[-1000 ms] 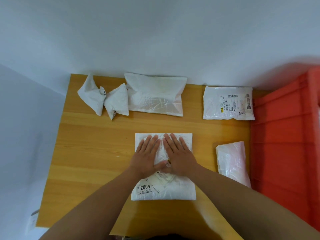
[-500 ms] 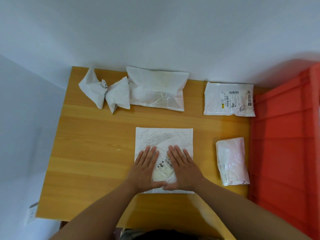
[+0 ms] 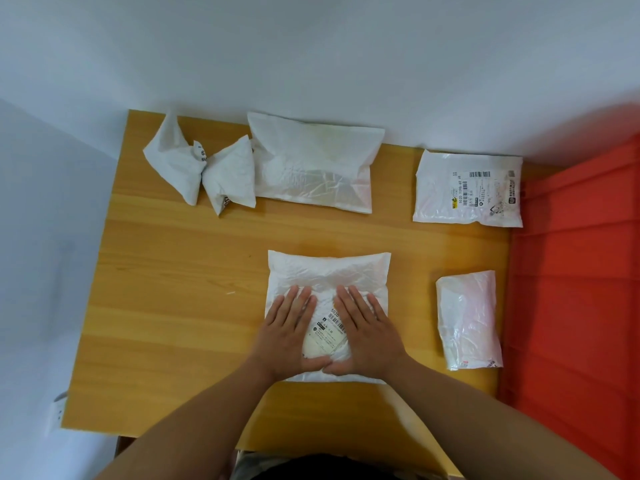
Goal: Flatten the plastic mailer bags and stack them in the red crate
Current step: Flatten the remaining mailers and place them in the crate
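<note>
Both palms — left hand (image 3: 291, 336) and right hand (image 3: 369, 334), fingers straight — press flat the mailer bag (image 3: 329, 271) near the table's (image 3: 166, 306) front edge; next, likely lifting it rightward into the red crate (image 3: 575, 289).

Both hands (image 3: 332, 336) press the middle mailer (image 3: 329, 271) near the table (image 3: 173, 306) front edge, crate (image 3: 571, 306) beside its right edge.

five mailer bags (image 3: 328, 271), one red crate (image 3: 575, 289), two hands (image 3: 287, 336)
</note>
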Tool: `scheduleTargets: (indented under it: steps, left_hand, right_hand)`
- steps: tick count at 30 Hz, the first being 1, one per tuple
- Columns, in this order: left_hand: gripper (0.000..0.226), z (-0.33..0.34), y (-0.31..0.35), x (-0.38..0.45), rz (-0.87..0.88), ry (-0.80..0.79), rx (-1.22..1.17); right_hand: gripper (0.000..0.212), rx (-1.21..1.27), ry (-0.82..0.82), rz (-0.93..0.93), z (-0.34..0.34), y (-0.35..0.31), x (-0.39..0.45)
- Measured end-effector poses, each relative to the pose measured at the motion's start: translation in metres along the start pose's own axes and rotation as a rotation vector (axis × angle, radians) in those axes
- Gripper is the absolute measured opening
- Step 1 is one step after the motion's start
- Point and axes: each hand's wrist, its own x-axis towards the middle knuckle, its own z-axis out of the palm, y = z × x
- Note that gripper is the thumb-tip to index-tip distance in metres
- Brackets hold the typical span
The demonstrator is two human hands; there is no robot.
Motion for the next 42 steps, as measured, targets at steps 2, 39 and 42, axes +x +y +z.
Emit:
scheduleTargets:
  steps: [2, 39, 42]
  left_hand:
    - [0.114, 0.001, 0.000, 0.000, 0.005, 0.013, 0.005]
    - [0.109, -0.029, -0.016, 0.067, 0.022, 0.002, 0.057]
    - [0.103, -0.026, -0.017, 0.068, 0.005, -0.014, 0.080]
  right_hand:
    - [0.126, -0.004, 0.012, -0.005, 0.001, 0.000, 0.000]
    - [0.123, -0.082, 0.114, -0.086, -0.030, 0.034, 0.055]
    - [0.120, -0.081, 0.105, -0.083, -0.030, 0.035, 0.055]
